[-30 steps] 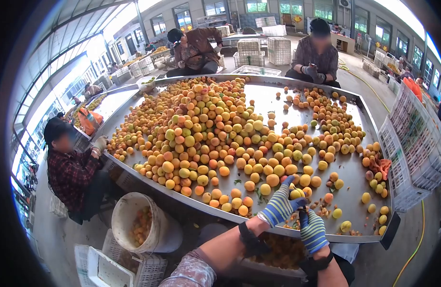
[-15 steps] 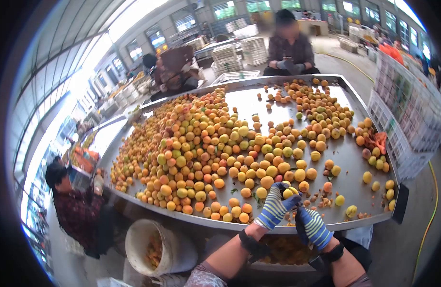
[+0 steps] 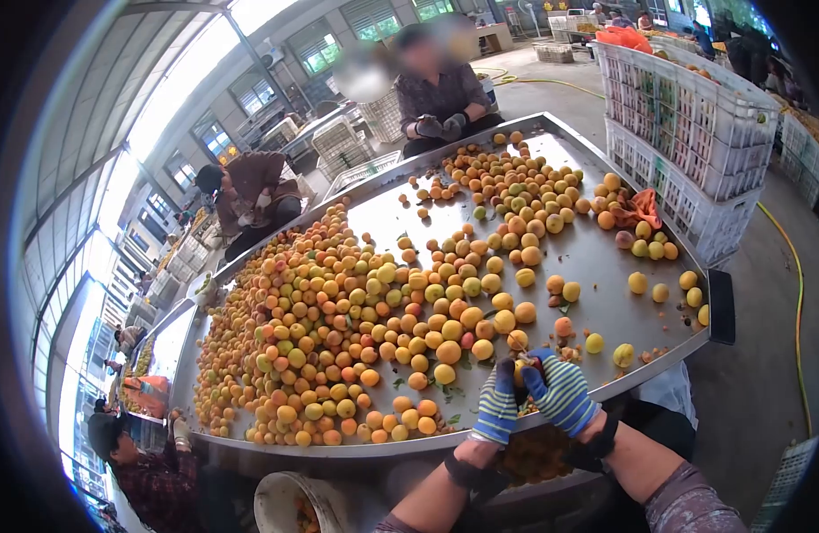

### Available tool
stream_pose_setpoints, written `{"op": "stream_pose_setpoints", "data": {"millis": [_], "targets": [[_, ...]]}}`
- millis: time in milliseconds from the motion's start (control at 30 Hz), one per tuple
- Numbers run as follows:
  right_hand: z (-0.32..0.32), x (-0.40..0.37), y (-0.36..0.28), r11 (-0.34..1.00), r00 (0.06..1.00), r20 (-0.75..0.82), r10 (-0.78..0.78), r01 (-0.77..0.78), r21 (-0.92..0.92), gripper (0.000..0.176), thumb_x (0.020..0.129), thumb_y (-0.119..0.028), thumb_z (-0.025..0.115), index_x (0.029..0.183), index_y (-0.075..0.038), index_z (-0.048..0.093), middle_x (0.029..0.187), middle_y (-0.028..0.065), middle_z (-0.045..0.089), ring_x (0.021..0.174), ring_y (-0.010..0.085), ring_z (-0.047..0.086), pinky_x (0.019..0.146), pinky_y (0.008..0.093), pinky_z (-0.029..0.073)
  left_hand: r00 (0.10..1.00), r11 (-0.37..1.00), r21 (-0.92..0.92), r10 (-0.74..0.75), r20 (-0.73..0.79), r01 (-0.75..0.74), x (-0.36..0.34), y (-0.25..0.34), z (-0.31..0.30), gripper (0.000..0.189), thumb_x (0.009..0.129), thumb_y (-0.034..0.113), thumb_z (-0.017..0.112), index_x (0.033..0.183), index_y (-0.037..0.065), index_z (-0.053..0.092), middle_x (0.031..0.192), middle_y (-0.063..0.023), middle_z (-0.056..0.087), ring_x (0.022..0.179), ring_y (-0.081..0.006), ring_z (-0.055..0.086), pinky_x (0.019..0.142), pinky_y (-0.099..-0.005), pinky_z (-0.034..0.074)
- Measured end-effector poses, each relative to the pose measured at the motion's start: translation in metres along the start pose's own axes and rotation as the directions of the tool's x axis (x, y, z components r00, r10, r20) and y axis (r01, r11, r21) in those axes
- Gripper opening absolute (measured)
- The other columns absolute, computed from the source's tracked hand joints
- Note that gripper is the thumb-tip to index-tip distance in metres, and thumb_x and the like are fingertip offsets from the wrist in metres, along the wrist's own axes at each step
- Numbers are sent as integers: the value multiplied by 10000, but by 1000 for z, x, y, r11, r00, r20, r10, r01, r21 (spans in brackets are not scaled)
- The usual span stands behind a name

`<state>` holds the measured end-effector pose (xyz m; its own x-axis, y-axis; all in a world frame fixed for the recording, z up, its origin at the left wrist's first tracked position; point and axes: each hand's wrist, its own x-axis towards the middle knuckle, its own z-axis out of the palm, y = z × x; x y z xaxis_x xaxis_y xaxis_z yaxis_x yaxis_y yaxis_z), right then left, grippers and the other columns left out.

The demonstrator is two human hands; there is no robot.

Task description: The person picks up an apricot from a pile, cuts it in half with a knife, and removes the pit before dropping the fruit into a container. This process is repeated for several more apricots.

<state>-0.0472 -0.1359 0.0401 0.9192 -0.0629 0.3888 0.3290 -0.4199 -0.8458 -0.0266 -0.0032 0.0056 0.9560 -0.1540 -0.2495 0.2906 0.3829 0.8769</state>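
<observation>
Both my hands wear striped gloves and meet at the near edge of a metal table (image 3: pixel 596 302). My left hand (image 3: pixel 498 400) is closed around a yellow-orange fruit (image 3: pixel 520 369), partly hidden by the fingers. Touching the same fruit from the right is my right hand (image 3: pixel 556 386), its fingers curled; whether it also holds a tool is too small to tell. Many orange and yellow fruits (image 3: pixel 338 311) lie heaped over the table's left and middle. Small scraps and a few loose fruits are just beyond my hands.
Stacked white crates (image 3: pixel 685 115) stand right of the table, near a yellow hose (image 3: pixel 796 266). A white bucket (image 3: pixel 289 502) is below the near edge. Co-workers sit at the far side (image 3: pixel 436 89), far left (image 3: pixel 254 195) and near left (image 3: pixel 138 453). A red cloth (image 3: pixel 636 211) lies on the table.
The view has turned to the right, so the table and crates appear further left. My hands have drawn closer together around the fruit, and my right hand has risen.
</observation>
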Motion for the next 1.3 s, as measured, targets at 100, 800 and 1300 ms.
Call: {"op": "stream_pose_setpoints", "data": {"millis": [100,800,1300], "targets": [[-2,2,-3,998,999,24,26,-28,61,301,901,-321,602,958,-26,580,706,179,639,670,346,648,571,388,494,854,557,666,453,257,-496,18,-31,-22,301,979,309,479,1047,26,555,865,-91,640,797,-151,599,703,-316,491],[7,5,-4,985,999,-33,19,-13,169,286,893,-321,595,819,-50,539,616,143,590,573,320,613,498,387,443,902,859,308,432,-5,-409,-18,4,27,223,998,236,417,940,37,501,843,-38,569,765,-87,516,698,-265,452],[-2,3,2,967,963,145,-229,242,-84,245,847,-296,642,788,-78,547,653,126,569,591,323,578,522,388,449,883,77,883,126,452,-463,12,-18,-29,232,784,162,647,997,78,612,851,-134,659,769,-218,639,667,-345,497]]}}
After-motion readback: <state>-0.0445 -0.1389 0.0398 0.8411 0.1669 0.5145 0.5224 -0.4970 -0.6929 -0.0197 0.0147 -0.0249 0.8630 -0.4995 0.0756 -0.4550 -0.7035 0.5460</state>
